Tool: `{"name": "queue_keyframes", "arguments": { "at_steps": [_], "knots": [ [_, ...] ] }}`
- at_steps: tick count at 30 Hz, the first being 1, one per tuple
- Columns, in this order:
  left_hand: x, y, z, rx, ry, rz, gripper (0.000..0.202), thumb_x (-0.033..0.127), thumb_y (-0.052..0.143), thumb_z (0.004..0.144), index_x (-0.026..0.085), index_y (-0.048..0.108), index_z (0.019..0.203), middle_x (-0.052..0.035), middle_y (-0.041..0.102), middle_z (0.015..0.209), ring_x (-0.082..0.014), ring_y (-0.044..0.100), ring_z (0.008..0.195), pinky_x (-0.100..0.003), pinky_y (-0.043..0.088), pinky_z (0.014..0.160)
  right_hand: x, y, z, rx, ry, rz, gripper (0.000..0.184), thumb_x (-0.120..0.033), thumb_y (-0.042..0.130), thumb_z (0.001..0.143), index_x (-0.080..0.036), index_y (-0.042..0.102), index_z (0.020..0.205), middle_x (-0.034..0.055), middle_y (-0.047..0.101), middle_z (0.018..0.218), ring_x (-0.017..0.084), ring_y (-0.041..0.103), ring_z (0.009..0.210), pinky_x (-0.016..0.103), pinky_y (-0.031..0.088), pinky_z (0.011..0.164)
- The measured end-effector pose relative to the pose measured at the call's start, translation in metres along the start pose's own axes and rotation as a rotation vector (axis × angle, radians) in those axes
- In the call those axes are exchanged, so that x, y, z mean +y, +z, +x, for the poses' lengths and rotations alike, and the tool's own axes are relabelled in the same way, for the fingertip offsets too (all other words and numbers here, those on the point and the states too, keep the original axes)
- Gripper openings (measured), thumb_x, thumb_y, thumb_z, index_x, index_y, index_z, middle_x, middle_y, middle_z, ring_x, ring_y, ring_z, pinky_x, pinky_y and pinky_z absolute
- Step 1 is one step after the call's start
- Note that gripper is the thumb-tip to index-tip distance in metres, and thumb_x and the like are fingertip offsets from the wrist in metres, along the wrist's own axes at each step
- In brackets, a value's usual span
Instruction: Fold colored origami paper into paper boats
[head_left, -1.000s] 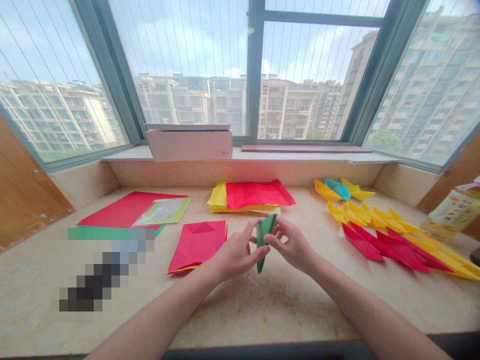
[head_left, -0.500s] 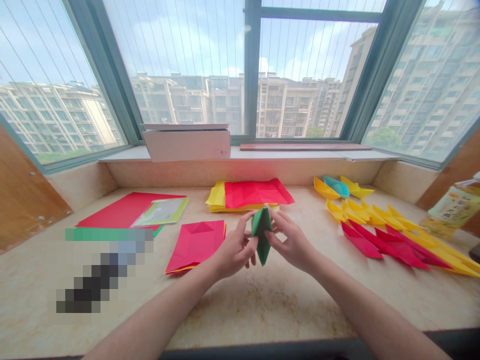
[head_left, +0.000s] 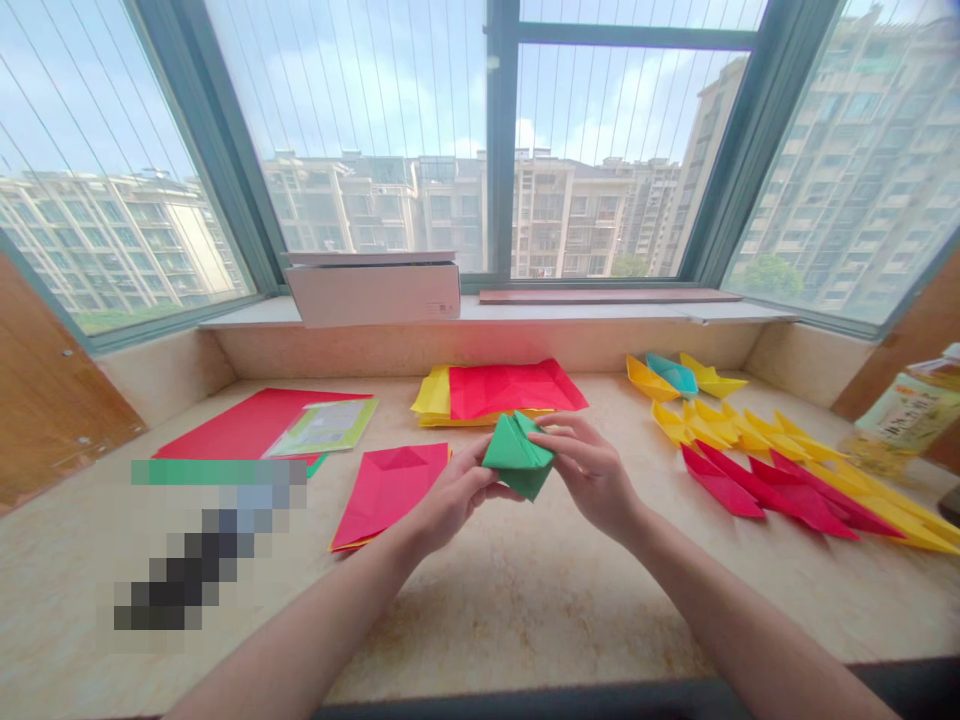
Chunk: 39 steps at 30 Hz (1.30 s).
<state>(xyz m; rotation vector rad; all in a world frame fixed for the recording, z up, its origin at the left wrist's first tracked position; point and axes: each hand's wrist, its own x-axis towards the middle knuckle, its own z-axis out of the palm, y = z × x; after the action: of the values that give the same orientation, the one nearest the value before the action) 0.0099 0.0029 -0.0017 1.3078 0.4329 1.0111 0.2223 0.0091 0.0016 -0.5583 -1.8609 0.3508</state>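
Note:
A piece of folded green paper [head_left: 519, 455] is held up over the counter, a broad face with a crease turned toward me. My left hand [head_left: 466, 485] grips its left side, thumb in front and the other fingers partly hidden behind. On the right edge, my right hand [head_left: 589, 465] has its fingers laid along the top while its thumb is mostly hidden. Just left of my left hand lies a small stack of creased red sheets [head_left: 394, 490] with yellow edges showing below. Behind the hands rests a pile of yellow and red sheets [head_left: 517, 388].
At right stand rows of folded paper boats: yellow ones [head_left: 701, 422], red ones [head_left: 765, 485] and a blue one [head_left: 673, 374]. A bottle [head_left: 907, 415] stands at the far right. Red paper [head_left: 232, 425] and a clear packet [head_left: 322, 425] lie left. A white box [head_left: 379, 292] sits on the sill.
The green paper has turned from a narrow, upright diamond to a wider face tilted toward me. My right fingers have shifted onto its upper right edge.

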Motion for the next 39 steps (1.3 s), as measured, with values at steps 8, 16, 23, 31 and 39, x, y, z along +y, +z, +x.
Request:
{"name": "queue_keyframes", "arguments": {
  "at_steps": [8, 16, 23, 31, 39],
  "knots": [
    [-0.002, 0.007, 0.002, 0.217, -0.005, 0.229, 0.057, 0.035, 0.08, 0.074, 0.021, 0.057, 0.124, -0.0084, 0.065, 0.118, -0.0252, 0.06, 0.108, -0.033, 0.049, 0.087, 0.003, 0.007, -0.004, -0.114, -0.049, 0.079, 0.044, -0.006, 0.047, 0.094, -0.035, 0.069, 0.119, 0.0075, 0.052, 0.133, 0.023, 0.058, 0.121, 0.039, 0.056, 0.091],
    [0.008, 0.009, 0.004, 0.159, -0.032, 0.433, 0.029, 0.032, 0.078, 0.076, 0.014, 0.068, 0.097, -0.0046, 0.07, 0.084, -0.0177, 0.064, 0.076, -0.028, 0.052, 0.069, -0.004, 0.008, -0.006, -0.119, 0.086, -0.007, 0.021, -0.016, 0.061, 0.088, -0.025, 0.066, 0.107, 0.0063, 0.069, 0.107, 0.021, 0.066, 0.097, 0.038, 0.054, 0.087],
    [0.009, 0.015, 0.002, 0.123, -0.044, 0.58, 0.037, 0.028, 0.077, 0.075, 0.017, 0.07, 0.11, -0.0061, 0.073, 0.1, -0.0228, 0.067, 0.089, -0.031, 0.054, 0.076, -0.002, 0.02, -0.005, -0.06, 0.435, 0.174, 0.034, -0.027, 0.068, 0.085, -0.023, 0.062, 0.118, 0.0052, 0.073, 0.098, 0.022, 0.067, 0.092, 0.04, 0.053, 0.086],
    [-0.001, 0.006, 0.003, 0.111, -0.069, 0.428, 0.056, 0.037, 0.081, 0.072, 0.014, 0.06, 0.119, -0.0099, 0.072, 0.098, -0.0248, 0.069, 0.088, -0.034, 0.056, 0.074, 0.002, 0.018, -0.004, -0.042, 0.506, 0.278, 0.027, -0.033, 0.066, 0.087, -0.023, 0.066, 0.111, 0.0073, 0.073, 0.105, 0.024, 0.068, 0.098, 0.042, 0.053, 0.089],
    [0.0, -0.001, 0.004, 0.172, 0.338, 0.903, 0.041, 0.021, 0.07, 0.083, 0.023, 0.062, 0.124, -0.0091, 0.066, 0.124, -0.0256, 0.061, 0.115, -0.043, 0.047, 0.102, -0.005, 0.014, -0.004, -0.066, 0.139, 0.013, 0.022, -0.022, 0.065, 0.087, -0.025, 0.061, 0.109, 0.0078, 0.065, 0.112, 0.024, 0.061, 0.108, 0.042, 0.05, 0.095]
  ]
}}
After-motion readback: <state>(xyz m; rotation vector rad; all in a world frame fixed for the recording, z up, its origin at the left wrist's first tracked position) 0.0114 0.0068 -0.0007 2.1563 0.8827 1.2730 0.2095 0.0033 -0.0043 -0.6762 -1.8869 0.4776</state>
